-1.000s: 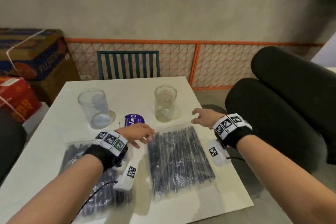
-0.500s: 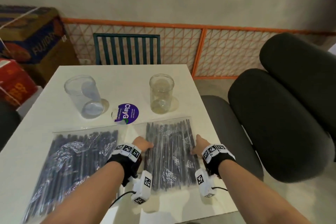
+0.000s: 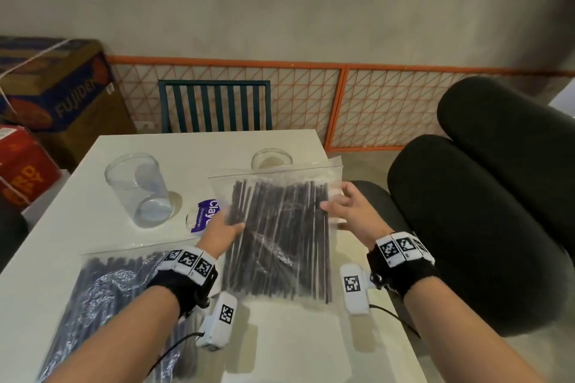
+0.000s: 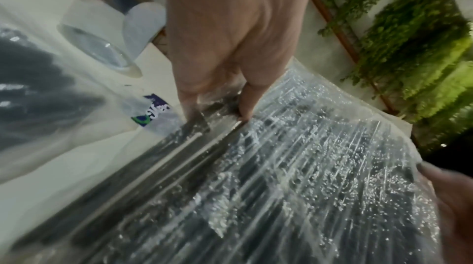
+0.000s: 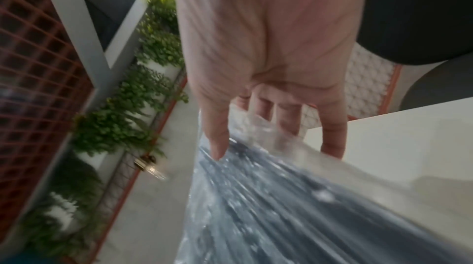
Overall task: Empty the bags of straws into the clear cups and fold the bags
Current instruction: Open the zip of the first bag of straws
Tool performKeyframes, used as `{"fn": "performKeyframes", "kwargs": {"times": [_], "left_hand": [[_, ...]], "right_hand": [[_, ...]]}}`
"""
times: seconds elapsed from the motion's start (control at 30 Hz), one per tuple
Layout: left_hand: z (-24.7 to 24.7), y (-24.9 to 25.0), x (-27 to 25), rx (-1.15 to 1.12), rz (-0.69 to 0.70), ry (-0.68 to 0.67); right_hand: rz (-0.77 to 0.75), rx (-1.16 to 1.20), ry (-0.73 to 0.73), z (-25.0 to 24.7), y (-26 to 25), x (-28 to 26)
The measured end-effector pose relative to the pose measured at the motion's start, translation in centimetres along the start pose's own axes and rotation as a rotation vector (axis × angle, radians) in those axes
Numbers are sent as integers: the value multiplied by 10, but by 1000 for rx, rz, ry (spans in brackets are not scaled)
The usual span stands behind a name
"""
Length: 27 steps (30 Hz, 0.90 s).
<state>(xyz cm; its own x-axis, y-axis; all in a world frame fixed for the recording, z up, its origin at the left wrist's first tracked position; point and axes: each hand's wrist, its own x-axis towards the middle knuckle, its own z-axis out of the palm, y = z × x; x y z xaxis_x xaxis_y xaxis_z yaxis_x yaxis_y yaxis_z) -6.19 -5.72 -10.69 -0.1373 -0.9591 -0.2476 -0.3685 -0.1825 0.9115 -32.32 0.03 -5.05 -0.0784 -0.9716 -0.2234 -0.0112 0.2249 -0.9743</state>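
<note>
Head view, left hand [image 3: 221, 228] and right hand [image 3: 351, 211] pinching the straw bag [image 3: 277, 236] sides, black straws [image 3: 280, 227] running lengthwise away over the desk [image 3: 56, 258], purple "Clay" label [image 3: 208, 214] beside.

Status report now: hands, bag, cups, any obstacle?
Left hand and right hand grip the right bag by its sides, lifted. Left bag flat on table. Both cups empty. Sticker lies near, no obstruction.

Left hand [image 4: 230, 31] gripping straw bag [image 4: 294, 177]

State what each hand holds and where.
Both hold the right-hand bag of straws: left hand pinches its left edge, right hand its right edge.
</note>
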Motion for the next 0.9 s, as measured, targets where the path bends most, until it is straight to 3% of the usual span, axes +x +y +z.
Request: {"fn": "performKeyframes", "kwargs": {"times": [0.07,0.17,0.23,0.3,0.33,0.43,0.5,0.73,0.83,0.9], "left_hand": [[-2,16,-1,-49,23,107],[0,55,-21,-1,-25,428],[3,85,-43,113,174,502],[11,109,-61,137,382,358],[15,122,-67,70,371,218],[25,148,-73,-136,110,-148],[27,155,-72,-238,-27,-253],[29,146,-72,-461,-40,-349],[27,140,-72,-457,15,-287],[28,137,-73,-415,53,-249]], "right_hand": [[-71,25,41,8,-16,-1],[-139,-64,74,18,-30,-2],[-193,-134,56,24,-36,-5],[-233,-170,51,30,-39,-9],[-246,-181,53,33,-41,-12],[-341,-278,25,41,-44,-19],[-399,-325,10,45,-46,-24],[-477,-481,38,44,-41,-33],[-431,-413,-4,44,-51,-44],[-445,-453,72,43,-58,-48]]}}
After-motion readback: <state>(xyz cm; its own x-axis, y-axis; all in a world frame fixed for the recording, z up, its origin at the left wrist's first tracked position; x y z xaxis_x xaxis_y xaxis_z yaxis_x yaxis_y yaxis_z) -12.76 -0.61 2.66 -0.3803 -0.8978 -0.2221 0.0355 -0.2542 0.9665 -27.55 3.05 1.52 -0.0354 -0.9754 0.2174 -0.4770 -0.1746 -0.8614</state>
